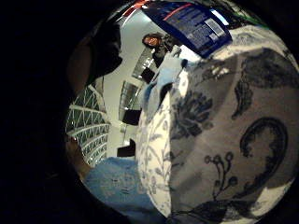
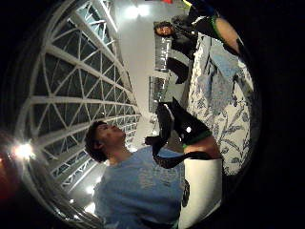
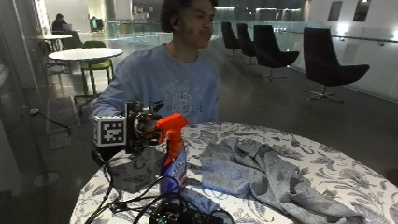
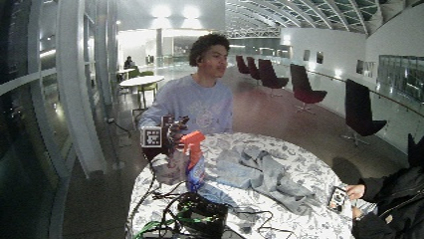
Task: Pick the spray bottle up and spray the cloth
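Closest to the outside camera sits a dark electronics box (image 3: 177, 213) with cables, at the near edge of the round table (image 3: 348, 177) with its blue floral cloth cover. Just beyond it stands the spray bottle (image 3: 174, 158), upright on the left part of the table, orange trigger head on top and a blue label on its clear body. To its right, just beside it, lies the grey cloth (image 3: 261, 175), crumpled and spread toward the table's right side.

Taking them by size: the cloth is soft and limp, so I judge it will stay put and soak the mist without being held. The bottle looks like rigid plastic, light to middling depending on how much liquid is in it, which I cannot read; smooth sides may be a little slippery under a glove. I would take it round the narrow neck just under the orange head, with a forefinger free for the trigger.

My gloved right hand (image 3: 146, 127) is raised at the height of the trigger head, on the bottle's left side and touching or very nearly touching it, palm turned toward the bottle. From the little finger side the blue label (image 1: 194, 23) shows close by. Whether my fingers are curled round the neck or merely alongside it, I cannot tell.
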The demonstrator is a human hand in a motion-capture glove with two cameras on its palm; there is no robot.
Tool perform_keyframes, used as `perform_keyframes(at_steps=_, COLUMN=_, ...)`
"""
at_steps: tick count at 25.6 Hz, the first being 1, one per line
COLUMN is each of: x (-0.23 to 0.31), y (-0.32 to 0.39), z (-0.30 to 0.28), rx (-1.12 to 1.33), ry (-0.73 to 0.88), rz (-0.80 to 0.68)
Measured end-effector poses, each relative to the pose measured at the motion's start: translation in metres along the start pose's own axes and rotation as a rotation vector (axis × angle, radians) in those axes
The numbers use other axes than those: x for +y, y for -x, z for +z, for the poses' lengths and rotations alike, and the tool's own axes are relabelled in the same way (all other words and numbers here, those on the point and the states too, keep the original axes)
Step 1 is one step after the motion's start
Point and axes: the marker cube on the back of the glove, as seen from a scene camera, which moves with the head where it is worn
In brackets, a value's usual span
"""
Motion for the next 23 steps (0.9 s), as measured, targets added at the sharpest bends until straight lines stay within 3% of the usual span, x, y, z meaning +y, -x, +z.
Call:
perform_keyframes(at_steps=9, x=-0.021, y=-0.014, z=-0.007, rx=0.052, ry=-0.116, rz=0.053)
perform_keyframes(at_steps=23, x=-0.108, y=-0.057, z=-0.012, rx=0.243, ry=-0.324, rz=0.105)
